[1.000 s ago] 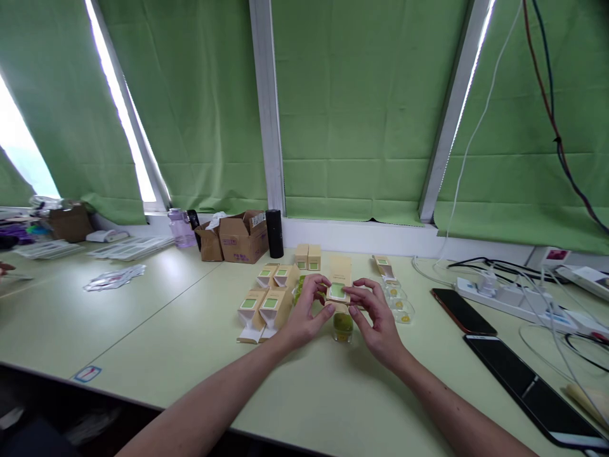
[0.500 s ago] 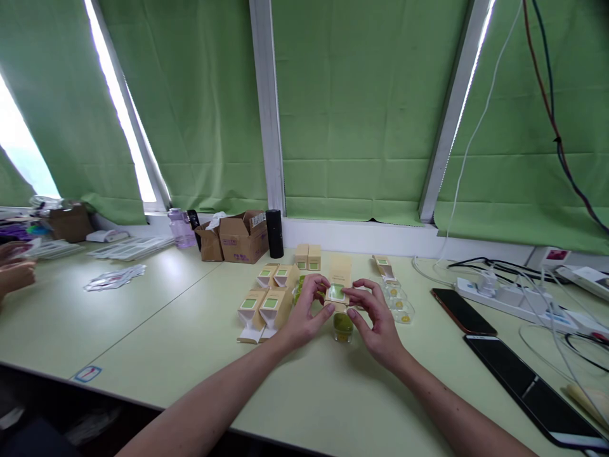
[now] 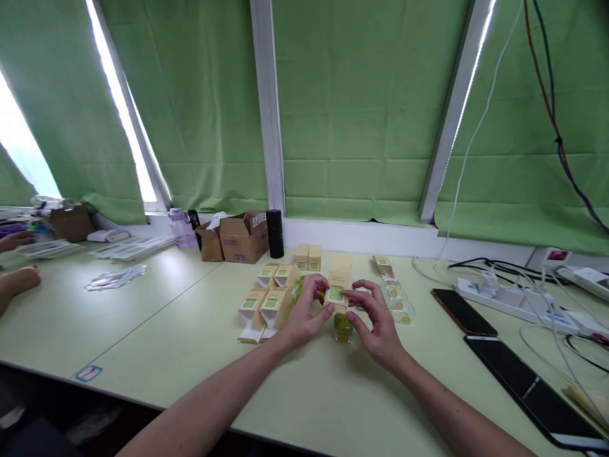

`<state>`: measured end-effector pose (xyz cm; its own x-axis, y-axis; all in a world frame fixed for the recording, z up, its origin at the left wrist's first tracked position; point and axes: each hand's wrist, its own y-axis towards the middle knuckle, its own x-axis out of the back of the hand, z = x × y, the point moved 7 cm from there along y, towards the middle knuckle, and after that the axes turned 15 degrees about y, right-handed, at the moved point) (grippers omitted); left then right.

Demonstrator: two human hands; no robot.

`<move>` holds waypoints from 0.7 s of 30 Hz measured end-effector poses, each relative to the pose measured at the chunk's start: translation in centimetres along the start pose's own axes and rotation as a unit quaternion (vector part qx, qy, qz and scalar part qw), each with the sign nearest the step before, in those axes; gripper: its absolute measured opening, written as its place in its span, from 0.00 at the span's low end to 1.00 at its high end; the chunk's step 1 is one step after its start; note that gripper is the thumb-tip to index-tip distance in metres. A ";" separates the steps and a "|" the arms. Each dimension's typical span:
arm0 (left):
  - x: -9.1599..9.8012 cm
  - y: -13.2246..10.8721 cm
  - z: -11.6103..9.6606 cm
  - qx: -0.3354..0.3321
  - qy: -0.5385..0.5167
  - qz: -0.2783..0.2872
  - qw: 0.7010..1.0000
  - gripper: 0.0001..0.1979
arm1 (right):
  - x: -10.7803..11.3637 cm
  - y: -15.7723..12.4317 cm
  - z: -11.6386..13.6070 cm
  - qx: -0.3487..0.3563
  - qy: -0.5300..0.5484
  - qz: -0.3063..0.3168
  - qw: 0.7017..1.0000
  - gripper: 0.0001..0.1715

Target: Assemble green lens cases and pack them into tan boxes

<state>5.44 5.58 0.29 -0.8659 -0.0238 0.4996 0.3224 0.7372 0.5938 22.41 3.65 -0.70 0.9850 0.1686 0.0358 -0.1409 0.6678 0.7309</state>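
Observation:
A small kraft-paper box with a green square on its face is tilted between my hands. My left hand pinches its left side between thumb and fingers. At the right side, the fingers of my right hand are curled against the box, with the thumb lower down. Just below stands a small clear cup with green contents, close to my right thumb. More green pieces show partly behind my left hand. Several similar boxes lie to the left, some with white flaps open.
Two closed boxes stand behind. Clear plastic cups and an open box are at right, beyond them a phone, a tablet and a power strip. Cartons stand back left; another person's hands are far left.
The box between my hands has tipped slightly, and its green square shows less glare. My hands have barely shifted. At far left, the other person's hands have moved apart.

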 end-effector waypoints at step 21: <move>-0.1 -0.2 -0.7 -0.050 0.069 -0.013 0.996 0.25 | 0.3 -0.1 -0.8 -0.019 0.002 -0.026 0.999 0.19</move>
<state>5.69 4.91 0.58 -0.8155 -0.1397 0.5617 0.3429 0.6651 0.6633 22.65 4.24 -1.33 0.9908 0.1354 -0.0048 -0.0925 0.7022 0.7059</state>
